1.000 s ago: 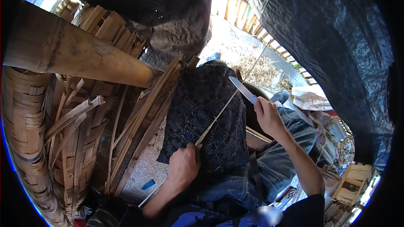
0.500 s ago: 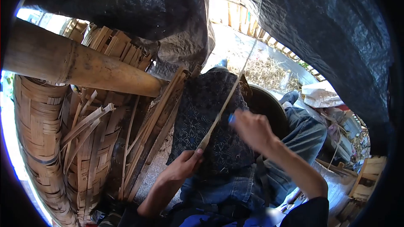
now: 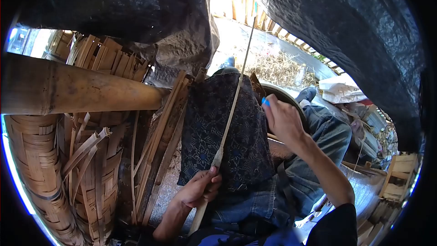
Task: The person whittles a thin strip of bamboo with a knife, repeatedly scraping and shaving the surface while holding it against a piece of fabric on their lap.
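Note:
My left hand (image 3: 199,189) is closed around a long pale bamboo strip (image 3: 233,109). The strip widens near the thumb and runs on below the hand towards my waist; its thin far end points up and away. My right hand (image 3: 286,120) is curled, off to the right and apart from the strip. A small bright blue piece (image 3: 265,102) shows at its thumb; whether the fingers hold anything is hidden. Under the strip, a dark patterned cloth (image 3: 200,127) covers my lap and thigh.
Woven bamboo baskets (image 3: 34,155) stand at the left beneath a thick bamboo pole (image 3: 91,89). Split bamboo pieces (image 3: 159,150) lean beside the cloth. A round dark container (image 3: 293,102) sits behind my right hand. Black plastic sheeting (image 3: 346,23) hangs overhead.
My right hand has moved up and right, away from the strip. The strip has tilted more upright, and a length of it now shows below my left hand. The view has shifted slightly.

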